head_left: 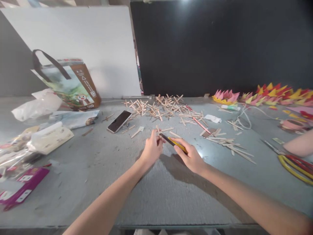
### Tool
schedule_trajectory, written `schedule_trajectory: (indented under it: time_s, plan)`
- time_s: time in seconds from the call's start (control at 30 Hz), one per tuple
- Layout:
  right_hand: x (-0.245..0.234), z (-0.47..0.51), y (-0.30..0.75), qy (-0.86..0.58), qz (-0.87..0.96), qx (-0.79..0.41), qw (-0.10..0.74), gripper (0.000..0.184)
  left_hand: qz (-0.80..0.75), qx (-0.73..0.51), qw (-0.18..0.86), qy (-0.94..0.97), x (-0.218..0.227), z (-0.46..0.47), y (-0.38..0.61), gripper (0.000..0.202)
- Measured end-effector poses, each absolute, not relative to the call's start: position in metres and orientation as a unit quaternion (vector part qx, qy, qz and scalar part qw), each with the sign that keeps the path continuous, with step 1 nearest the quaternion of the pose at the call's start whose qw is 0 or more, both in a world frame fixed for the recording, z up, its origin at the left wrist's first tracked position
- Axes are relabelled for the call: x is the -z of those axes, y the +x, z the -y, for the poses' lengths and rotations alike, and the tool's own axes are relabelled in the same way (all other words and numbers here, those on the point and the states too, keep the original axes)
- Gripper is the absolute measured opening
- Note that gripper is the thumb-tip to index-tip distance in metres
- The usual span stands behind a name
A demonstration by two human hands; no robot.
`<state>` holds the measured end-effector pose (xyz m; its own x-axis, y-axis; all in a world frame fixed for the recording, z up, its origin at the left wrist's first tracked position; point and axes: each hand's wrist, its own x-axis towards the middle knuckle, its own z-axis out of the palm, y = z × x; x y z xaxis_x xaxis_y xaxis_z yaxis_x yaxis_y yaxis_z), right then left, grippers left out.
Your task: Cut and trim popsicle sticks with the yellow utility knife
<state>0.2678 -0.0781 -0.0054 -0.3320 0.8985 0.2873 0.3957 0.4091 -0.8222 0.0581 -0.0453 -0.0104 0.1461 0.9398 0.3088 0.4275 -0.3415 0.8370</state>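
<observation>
My right hand is closed around a yellow and black utility knife, which points up and to the left. The knife's dark front end meets a small wooden stick pinched upright in the fingers of my left hand. Whether the edge cuts into the wood is too small to tell. Just beyond my hands, a few loose flat sticks lie on the grey table. Farther back is a heap of crossed sticks.
A phone lies left of the heap, before a printed carrier bag. Plastic packets cover the left side. At right are more sticks, scissors, another person's arm, a white cord and colourful paper crowns.
</observation>
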Motion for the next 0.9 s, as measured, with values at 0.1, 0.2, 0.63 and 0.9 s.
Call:
schedule_trajectory:
  time_s: [0.1,0.2,0.63,0.9]
  plan:
    - [0.0077,0.0778,0.2673,-0.436,0.744,-0.350,0.366,0.046,-0.514,-0.454,0.285,0.670,0.0133,0.0437,0.0586,0.028]
    - [0.0069,0.0772,0.2675,-0.441,0.732,-0.361,0.373,0.048,-0.528,-0.469,0.298,0.642,0.0109,0.0438,0.0604,0.019]
    - [0.0062,0.0776,0.2685,-0.454,0.747,-0.334,0.353,0.048,-0.526,-0.464,0.299,0.647,0.0115,0.0407,0.0582,0.015]
    - [0.0083,0.0741,0.2681,-0.404,0.764,-0.342,0.368,0.049,-0.515,-0.453,0.296,0.665,0.0086,0.0430,0.0572,0.022]
